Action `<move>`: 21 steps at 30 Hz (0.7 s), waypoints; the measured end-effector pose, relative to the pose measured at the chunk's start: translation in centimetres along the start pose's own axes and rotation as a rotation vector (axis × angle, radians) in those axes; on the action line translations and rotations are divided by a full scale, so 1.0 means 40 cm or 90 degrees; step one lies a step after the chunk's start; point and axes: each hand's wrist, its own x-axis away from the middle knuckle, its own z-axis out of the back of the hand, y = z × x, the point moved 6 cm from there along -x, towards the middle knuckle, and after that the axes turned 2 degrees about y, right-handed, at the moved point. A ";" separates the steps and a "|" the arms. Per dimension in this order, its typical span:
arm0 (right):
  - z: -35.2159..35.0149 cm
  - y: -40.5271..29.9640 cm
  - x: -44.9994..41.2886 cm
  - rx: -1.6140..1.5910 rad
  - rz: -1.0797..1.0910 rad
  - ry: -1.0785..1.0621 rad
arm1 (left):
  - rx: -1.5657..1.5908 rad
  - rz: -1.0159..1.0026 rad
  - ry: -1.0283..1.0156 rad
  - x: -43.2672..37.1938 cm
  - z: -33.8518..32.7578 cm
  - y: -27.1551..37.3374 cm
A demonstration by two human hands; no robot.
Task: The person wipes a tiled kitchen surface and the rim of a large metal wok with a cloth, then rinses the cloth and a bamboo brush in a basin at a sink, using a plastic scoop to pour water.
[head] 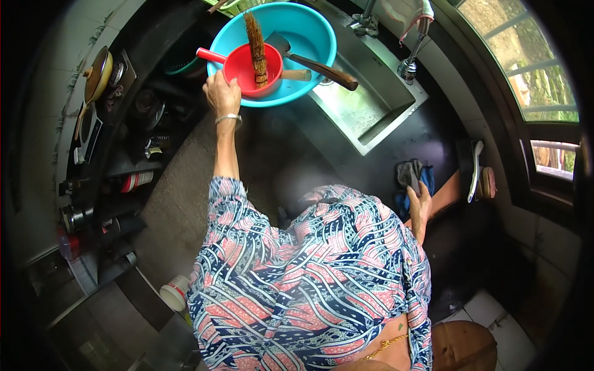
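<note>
My left hand [222, 94] grips the near left rim of a turquoise plastic basin [308, 35], its fingertips against a red plastic dipper [235, 69] inside. A short bristle brush [256, 51] stands tilted in the dipper. Also in the basin rests a spatula-like metal tool with a wooden handle [325, 68], which sticks out over the right rim. A pale handle [297, 75] pokes out beside the dipper. On the right, my right hand [420, 204] holds a dark grey cloth [410, 172] at the counter, with a blue cloth [427, 178] against it.
Right of the basin is a stainless steel sink [366, 106] with a faucet [408, 69] beyond it. Dark shelves [134, 171] with pans and jars line the left. A white tub [175, 293] stands low at left. A white-handled brush [475, 171] hangs near the window [533, 60].
</note>
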 end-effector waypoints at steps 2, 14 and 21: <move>-0.018 -0.033 -0.008 -0.030 0.022 -0.057 | -0.088 -0.100 -0.027 -0.039 -0.008 0.013; -0.096 -0.406 -0.022 0.065 0.391 -0.413 | -0.094 -0.037 -0.347 -0.121 -0.275 0.099; -0.190 -0.603 -0.083 0.132 0.739 -0.410 | -0.059 -0.038 -0.467 -0.155 -0.311 0.122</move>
